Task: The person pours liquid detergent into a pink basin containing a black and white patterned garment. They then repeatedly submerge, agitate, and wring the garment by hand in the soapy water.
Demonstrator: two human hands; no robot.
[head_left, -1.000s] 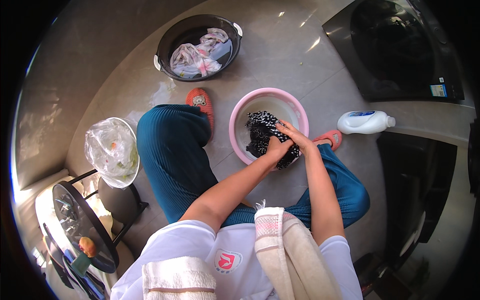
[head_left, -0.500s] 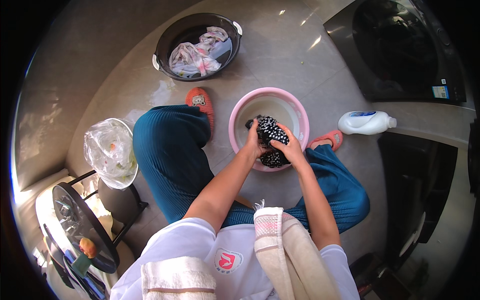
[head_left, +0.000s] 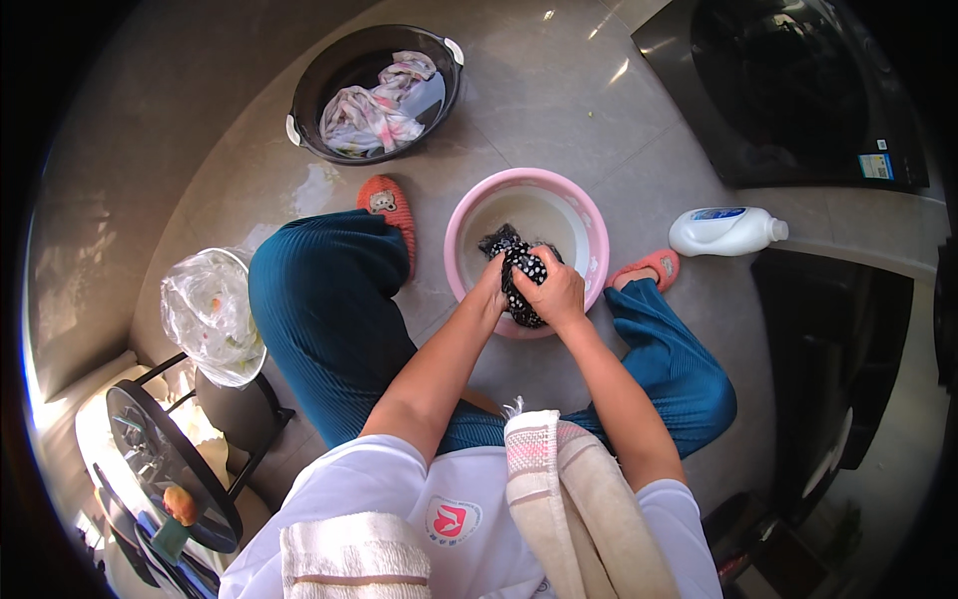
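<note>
A black cloth with white dots (head_left: pixel 522 262) is bunched between my two hands over a pink basin (head_left: pixel 456 220), which holds cloudy water. My left hand (head_left: pixel 493 284) grips the cloth from its left side, most of its fingers hidden beneath the fabric. From the right, my right hand (head_left: pixel 555 290) closes round the bundle, its thumb and fingers pressed onto it. One dark end of the cloth hangs toward the water at the basin's far left; another part lies at the near rim.
A dark tub (head_left: pixel 299 90) with wet light cloth (head_left: pixel 374 118) stands at the far left. A white bottle (head_left: pixel 714 238) lies beside the right slipper (head_left: pixel 664 268). A bag-lined bin (head_left: pixel 210 309) and a small black table (head_left: pixel 200 469) are at left, a black front-loading machine (head_left: pixel 758 120) far right.
My hands have drawn closer together, bunching the dotted cloth more tightly. The right hand has turned over it. The whole view has shifted slightly.
</note>
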